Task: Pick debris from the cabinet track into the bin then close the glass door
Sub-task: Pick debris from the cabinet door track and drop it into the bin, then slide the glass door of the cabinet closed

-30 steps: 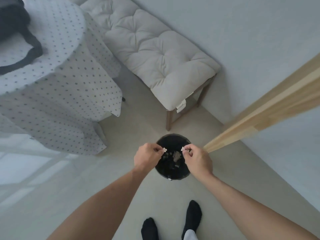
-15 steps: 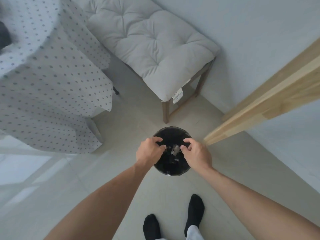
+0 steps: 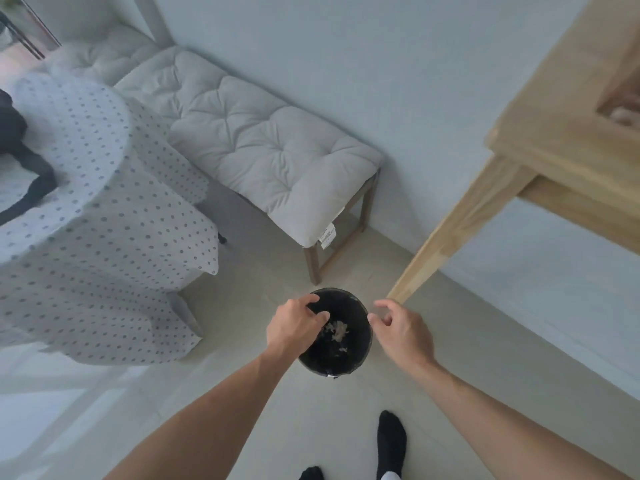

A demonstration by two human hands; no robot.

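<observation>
A round black bin (image 3: 349, 358) stands on the pale floor just ahead of my feet. Pale scraps of debris (image 3: 337, 330) lie inside it. My left hand (image 3: 294, 325) hovers over the bin's left rim, fingers spread and holding nothing. Just off the right rim is my right hand (image 3: 401, 329), fingers loosely curled apart and empty. A corner of the light wooden cabinet (image 3: 561, 133) shows at the upper right, with one leg (image 3: 446, 233) reaching the floor beside the bin. The cabinet track and glass door are out of view.
A bench with a grey tufted cushion (image 3: 263, 147) stands against the wall behind the bin. A table under a dotted white cloth (image 3: 93, 216) fills the left, with a black bag (image 3: 20, 168) on it. My feet in black socks (image 3: 391, 441) are below the bin.
Both hands held small pale scraps over the bin a second ago; the fingers have since spread and the scraps are gone from them. The right hand has drawn off to the right of the rim.
</observation>
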